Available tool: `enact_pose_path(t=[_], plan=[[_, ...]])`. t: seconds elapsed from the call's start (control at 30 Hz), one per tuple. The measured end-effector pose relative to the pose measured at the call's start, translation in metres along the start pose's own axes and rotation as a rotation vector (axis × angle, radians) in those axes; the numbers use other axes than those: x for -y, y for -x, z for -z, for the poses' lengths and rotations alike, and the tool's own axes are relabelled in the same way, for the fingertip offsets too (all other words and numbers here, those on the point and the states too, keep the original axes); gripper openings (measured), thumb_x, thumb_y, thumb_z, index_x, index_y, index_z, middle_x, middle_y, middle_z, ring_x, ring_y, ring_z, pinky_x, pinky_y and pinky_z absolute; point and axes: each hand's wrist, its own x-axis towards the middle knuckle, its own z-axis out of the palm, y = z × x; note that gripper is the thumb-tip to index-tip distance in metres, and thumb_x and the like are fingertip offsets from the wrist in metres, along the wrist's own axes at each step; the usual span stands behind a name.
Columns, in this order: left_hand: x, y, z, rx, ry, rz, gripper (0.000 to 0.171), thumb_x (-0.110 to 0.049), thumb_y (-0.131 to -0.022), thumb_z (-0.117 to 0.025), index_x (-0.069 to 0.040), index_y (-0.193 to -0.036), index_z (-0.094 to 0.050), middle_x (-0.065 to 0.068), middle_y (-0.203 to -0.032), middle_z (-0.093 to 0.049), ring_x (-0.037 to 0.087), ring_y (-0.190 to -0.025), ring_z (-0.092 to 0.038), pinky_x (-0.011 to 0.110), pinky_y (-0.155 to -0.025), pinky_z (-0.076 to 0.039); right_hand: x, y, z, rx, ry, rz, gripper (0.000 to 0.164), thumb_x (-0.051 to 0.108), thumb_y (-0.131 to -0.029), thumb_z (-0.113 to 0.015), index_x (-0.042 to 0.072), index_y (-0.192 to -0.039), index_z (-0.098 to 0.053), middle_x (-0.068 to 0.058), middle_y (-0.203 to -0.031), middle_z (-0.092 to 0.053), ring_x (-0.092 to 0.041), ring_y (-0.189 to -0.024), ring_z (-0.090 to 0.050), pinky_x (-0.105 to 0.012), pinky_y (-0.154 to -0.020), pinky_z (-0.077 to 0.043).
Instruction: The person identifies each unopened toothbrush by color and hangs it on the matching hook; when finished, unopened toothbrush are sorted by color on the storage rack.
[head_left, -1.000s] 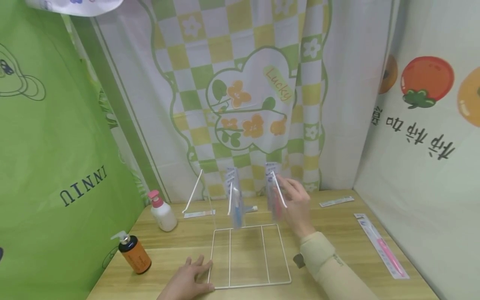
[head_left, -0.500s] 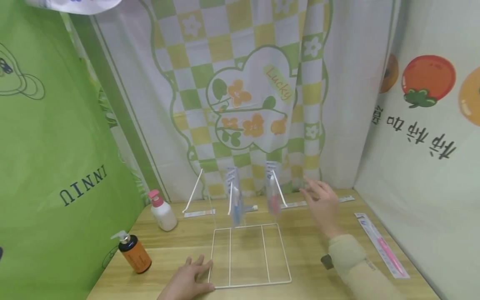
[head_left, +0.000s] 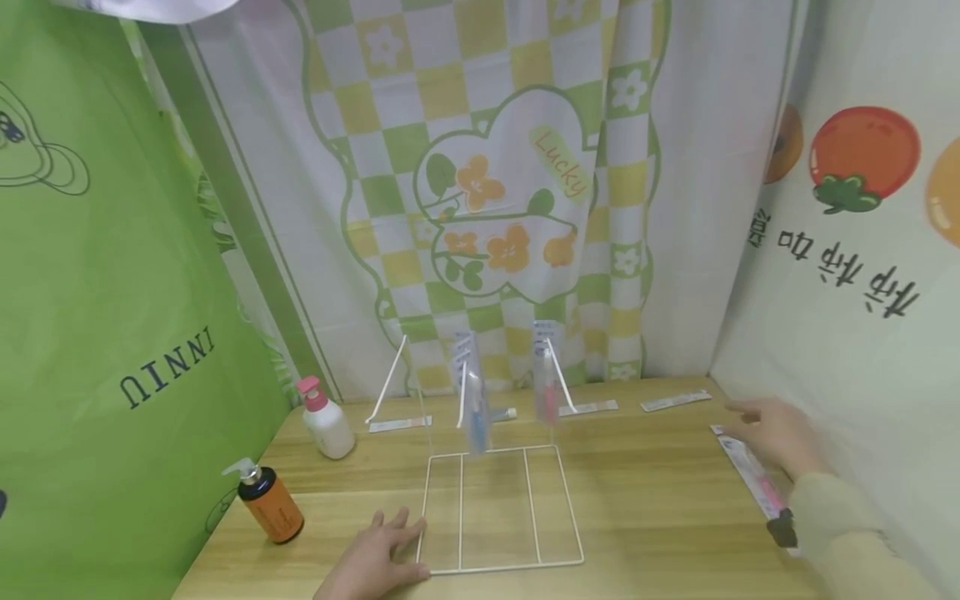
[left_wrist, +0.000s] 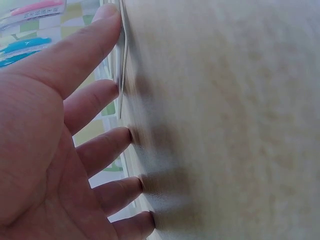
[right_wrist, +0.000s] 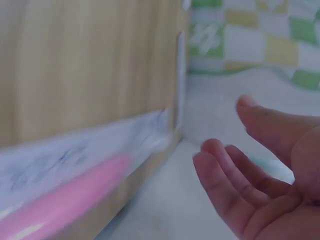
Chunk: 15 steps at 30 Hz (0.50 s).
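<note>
My left hand (head_left: pixel 378 554) rests with spread fingers at the near left corner of a white wire rack (head_left: pixel 517 569). In the left wrist view its thumb and index finger (left_wrist: pixel 92 102) touch the rack's wire while other fingertips meet the tabletop. My right hand (head_left: pixel 776 433) hovers over a packaged pink toothbrush (head_left: pixel 741 464) at the table's right edge. Thumb and fingers are apart and hold nothing in the right wrist view, beside the toothbrush pack (right_wrist: pixel 85 185). From the rack's arms hang a packaged blue toothbrush (head_left: pixel 476 408) and a packaged pink one (head_left: pixel 547 392).
An orange-labelled pump bottle (head_left: pixel 272 507) and a white pump bottle with a pink top (head_left: pixel 328 427) stand at left. Thin flat packs (head_left: pixel 401 425) lie along the back, one (head_left: pixel 677 401) at back right. A small tube (head_left: pixel 502 413) lies behind the rack. Curtains enclose the wooden table (head_left: pixel 645 500).
My right hand has left the hanging pink toothbrush and moved right to above the packaged one at the table's edge. My left hand has stayed on the rack.
</note>
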Motion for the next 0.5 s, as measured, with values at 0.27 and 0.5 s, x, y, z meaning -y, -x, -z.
enact_pose_path(t=[0.27,0.5], plan=[[-0.001,-0.001,0.001,0.004,0.004,-0.001,0.080,-0.057,-0.087,-0.085,-0.015,-0.152,-0.064,0.031,-0.162,-0.045,0.077,-0.142,-0.026,0.092,-0.106,-0.021,-0.049,0.002,-0.009,0.095,0.056,-0.009,0.055,0.022,-0.083,-0.088,-0.006,-0.129,-0.072,-0.035,-0.109,-0.074,-0.052,-0.089,-0.072,-0.061,-0.077,-0.059],[-0.004,0.001,0.003,0.000,-0.001,-0.007,0.081,-0.058,-0.086,-0.084,-0.013,-0.151,-0.064,0.031,-0.162,-0.045,0.077,-0.142,-0.026,0.091,-0.107,-0.021,-0.047,0.002,-0.016,0.086,0.129,0.018,0.056,0.018,-0.082,-0.086,-0.006,-0.130,-0.071,-0.036,-0.106,-0.072,-0.055,-0.095,-0.067,-0.068,-0.084,-0.054]])
